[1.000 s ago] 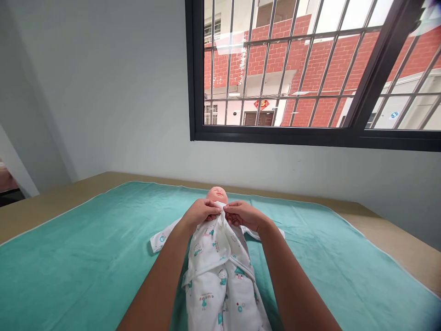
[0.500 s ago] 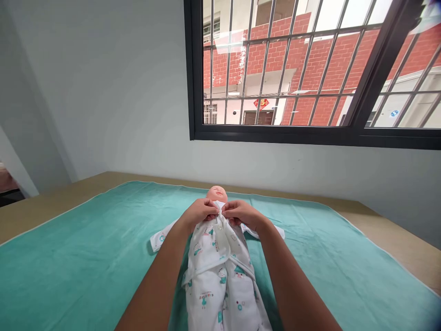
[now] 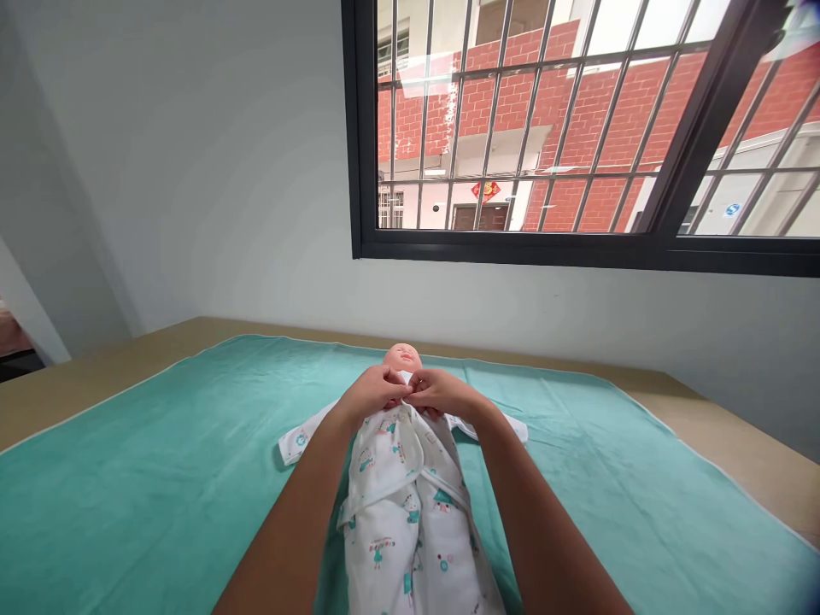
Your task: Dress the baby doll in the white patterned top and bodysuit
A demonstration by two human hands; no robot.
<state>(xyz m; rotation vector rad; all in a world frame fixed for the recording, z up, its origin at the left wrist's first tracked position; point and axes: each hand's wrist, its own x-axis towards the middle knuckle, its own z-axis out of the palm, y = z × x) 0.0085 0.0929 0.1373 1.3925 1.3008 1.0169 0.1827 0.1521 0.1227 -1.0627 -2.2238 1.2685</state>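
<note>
A baby doll lies on its back on a teal blanket, head towards the wall. It wears a white printed romper, with sleeves spread to both sides. My left hand and my right hand meet at the doll's chest just below the chin. Both pinch the romper's front edges together at the collar, fingertips touching.
The blanket covers a tan surface that runs to a pale wall. A black-framed barred window above looks out on a red brick building. A dark opening shows at the far left.
Both hands have drawn closer together at the collar, and the gap in the romper's front at the chest has closed. The doll has not moved.
</note>
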